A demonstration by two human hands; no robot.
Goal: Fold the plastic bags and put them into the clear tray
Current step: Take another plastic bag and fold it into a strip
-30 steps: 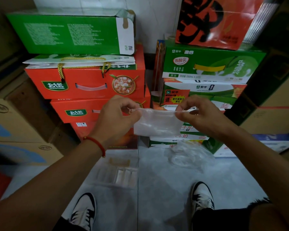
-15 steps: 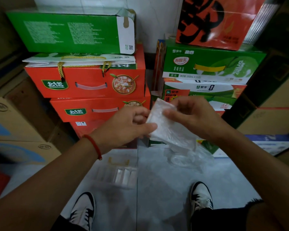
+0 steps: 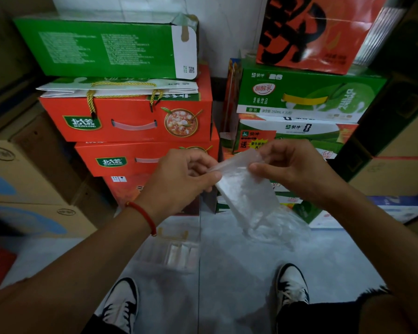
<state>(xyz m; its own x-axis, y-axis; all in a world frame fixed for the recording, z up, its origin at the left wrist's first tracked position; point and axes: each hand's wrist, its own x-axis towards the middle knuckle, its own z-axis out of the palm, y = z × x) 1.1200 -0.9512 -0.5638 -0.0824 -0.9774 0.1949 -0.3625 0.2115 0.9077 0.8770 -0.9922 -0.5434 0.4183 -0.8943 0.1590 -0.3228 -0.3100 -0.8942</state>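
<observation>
Plastic bag [image 3: 245,189]: one, clear, partly folded into a strip, held in the air above the floor [image 3: 239,273], its lower end hanging loose. Left hand [image 3: 179,179] pinched its upper left edge; right hand [image 3: 292,169] pinched the top right corner. Clear tray [image 3: 171,251]: on the floor below, folded bags already inside. Loose bags [image 3: 285,227]: heaped beside it. Step judged: folding, mid-way. Next move likely needs another fold, then lowering into the tray.
</observation>
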